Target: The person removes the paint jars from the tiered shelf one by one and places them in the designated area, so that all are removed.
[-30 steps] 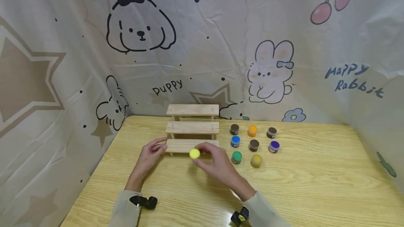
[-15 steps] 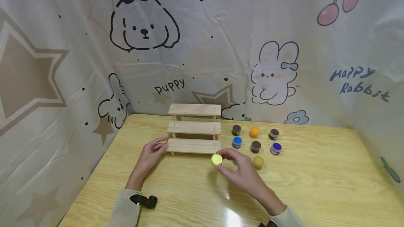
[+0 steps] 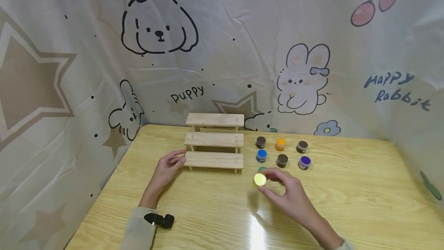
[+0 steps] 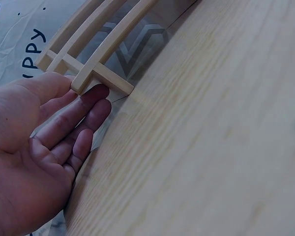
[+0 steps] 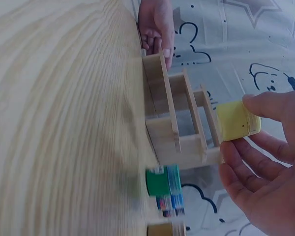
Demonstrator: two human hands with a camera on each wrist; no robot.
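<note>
A yellow paint jar [image 3: 259, 179], its round lid toward the head camera, is pinched between the thumb and fingertips of my right hand [image 3: 291, 194]. It is held above the table, in front of the loose jars; the right wrist view shows the yellow jar [image 5: 238, 120] from the side. My left hand [image 3: 166, 169] holds the left end of the three-tier wooden stand [image 3: 214, 159], with thumb and fingers at its lowest step. The left wrist view shows the left fingers [image 4: 96, 92] by the stand's leg. A green jar [image 3: 262, 169] is partly hidden behind the right hand.
Right of the stand are a blue jar [image 3: 261, 155], an orange jar [image 3: 280, 144], a purple jar [image 3: 304, 162] and several dark brown jars [image 3: 282, 160]. A dark-yellow jar is mostly covered by the right hand. A printed cloth [image 3: 236, 61] hangs behind the table [image 3: 347, 196].
My right hand has carried the yellow jar rightward, from before the lowest step to in front of the green jar. The left hand stays at the stand, and the head view has shifted slightly.
</note>
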